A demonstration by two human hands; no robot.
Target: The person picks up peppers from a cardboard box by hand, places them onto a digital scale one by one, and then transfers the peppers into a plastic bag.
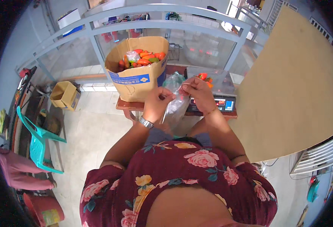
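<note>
Between my two hands hangs a clear plastic bag, its top edge pinched on both sides. My left hand is closed on the bag's left edge, with a metal watch on that wrist. My right hand pinches the other side, close to a digital scale with lit red figures. Some red and orange peppers lie on the scale's tray. Left of my hands stands a large open cardboard box full of red, orange and green peppers, with a crumpled clear bag on top.
The box and scale stand on a low reddish-brown table. A metal railing runs behind it. A large brown board leans at the right. At left are a small open carton, a green plastic chair and a red bucket.
</note>
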